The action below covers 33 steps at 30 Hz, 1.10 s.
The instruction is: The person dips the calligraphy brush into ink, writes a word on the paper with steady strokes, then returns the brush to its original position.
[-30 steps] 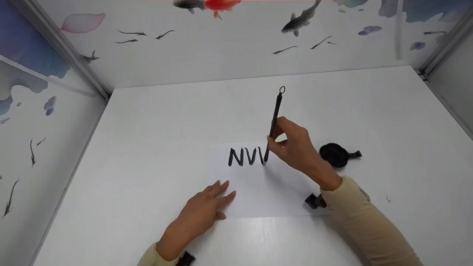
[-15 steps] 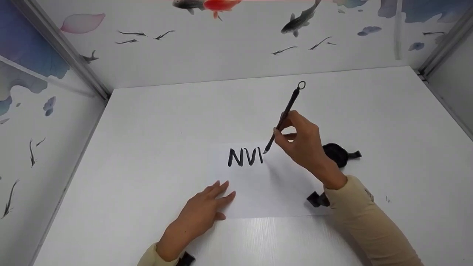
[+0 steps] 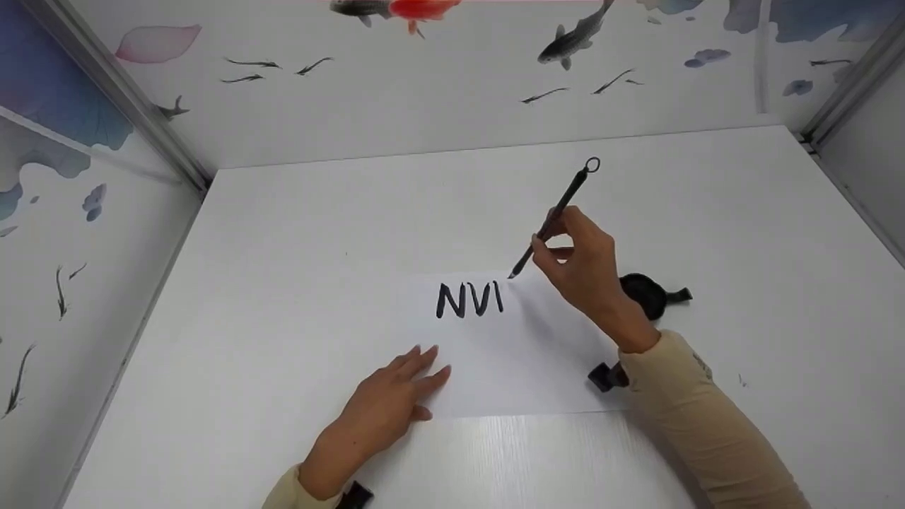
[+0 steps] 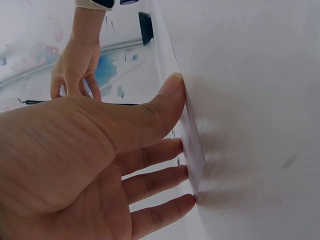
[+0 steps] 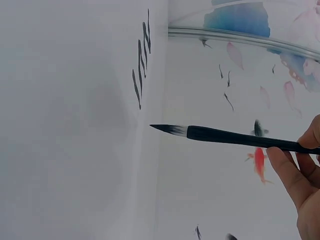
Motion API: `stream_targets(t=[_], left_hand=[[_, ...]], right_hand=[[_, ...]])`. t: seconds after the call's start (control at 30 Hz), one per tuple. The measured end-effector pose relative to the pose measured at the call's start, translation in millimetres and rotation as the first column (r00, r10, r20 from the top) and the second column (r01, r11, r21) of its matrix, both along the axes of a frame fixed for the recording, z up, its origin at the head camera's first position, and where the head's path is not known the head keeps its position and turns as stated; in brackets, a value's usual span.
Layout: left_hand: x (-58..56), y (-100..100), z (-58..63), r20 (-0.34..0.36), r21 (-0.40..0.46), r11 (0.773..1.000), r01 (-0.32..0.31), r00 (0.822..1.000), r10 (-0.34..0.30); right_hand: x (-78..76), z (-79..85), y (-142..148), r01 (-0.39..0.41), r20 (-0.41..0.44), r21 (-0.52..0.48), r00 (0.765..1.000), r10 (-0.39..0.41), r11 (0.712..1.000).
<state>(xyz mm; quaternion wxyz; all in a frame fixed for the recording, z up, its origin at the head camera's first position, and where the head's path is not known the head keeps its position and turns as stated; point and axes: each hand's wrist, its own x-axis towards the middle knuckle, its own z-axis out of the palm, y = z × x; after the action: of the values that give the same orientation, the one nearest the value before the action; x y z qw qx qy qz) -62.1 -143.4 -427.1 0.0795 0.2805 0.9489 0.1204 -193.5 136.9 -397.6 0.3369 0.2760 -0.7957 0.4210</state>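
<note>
My right hand point(image 3: 583, 265) pinches a black-handled ink brush point(image 3: 562, 208) between thumb and fingers. The brush leans up to the right and ends in a small loop. In the right wrist view its dark bristle tip point(image 5: 167, 129), pale near the handle, appears just off the sheet. White paper point(image 3: 495, 367) lies on the table, bearing black strokes point(image 3: 470, 300) that look like N, V and one slanted line. Fingers spread, my left hand point(image 3: 382, 403) rests on the paper's left edge; in the left wrist view its fingertips point(image 4: 172, 82) touch the sheet.
A round black dish point(image 3: 645, 297) with a short spout or handle sits right of the paper, partly behind my right wrist. A black block point(image 3: 602, 377) shows at the right wrist. Panels point(image 3: 452, 92) printed with fish and leaves border the white table point(image 3: 297, 233).
My right hand has moved up and right, lifting the brush tip from the foot of the last stroke to beyond its top, with the handle leaning further right. My left hand stays put.
</note>
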Motion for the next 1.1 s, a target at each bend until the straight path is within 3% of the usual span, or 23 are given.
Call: stream_targets(t=[0.47, 0.8, 1.1], left_hand=[[0.2, 0.1, 1.4, 0.027, -0.004, 1.0, -0.007, 1.0, 0.007], [-0.3, 0.3, -0.5, -0.033, -0.007, 1.0, 0.011, 0.999, -0.011], [-0.2, 1.1, -0.3, -0.002, -0.017, 1.0, -0.005, 1.0, 0.005]], right_hand=[[0.0, -8.2, -4.5, -0.026, 0.018, -0.005, 1.0, 0.026, 1.0], [-0.7, -9.4, -3.6, -0.053, 0.042, 0.054, 0.998, 0.051, 0.997], [0.3, -7.0, -3.5, -0.083, 0.059, 0.064, 0.995, 0.079, 0.994]])
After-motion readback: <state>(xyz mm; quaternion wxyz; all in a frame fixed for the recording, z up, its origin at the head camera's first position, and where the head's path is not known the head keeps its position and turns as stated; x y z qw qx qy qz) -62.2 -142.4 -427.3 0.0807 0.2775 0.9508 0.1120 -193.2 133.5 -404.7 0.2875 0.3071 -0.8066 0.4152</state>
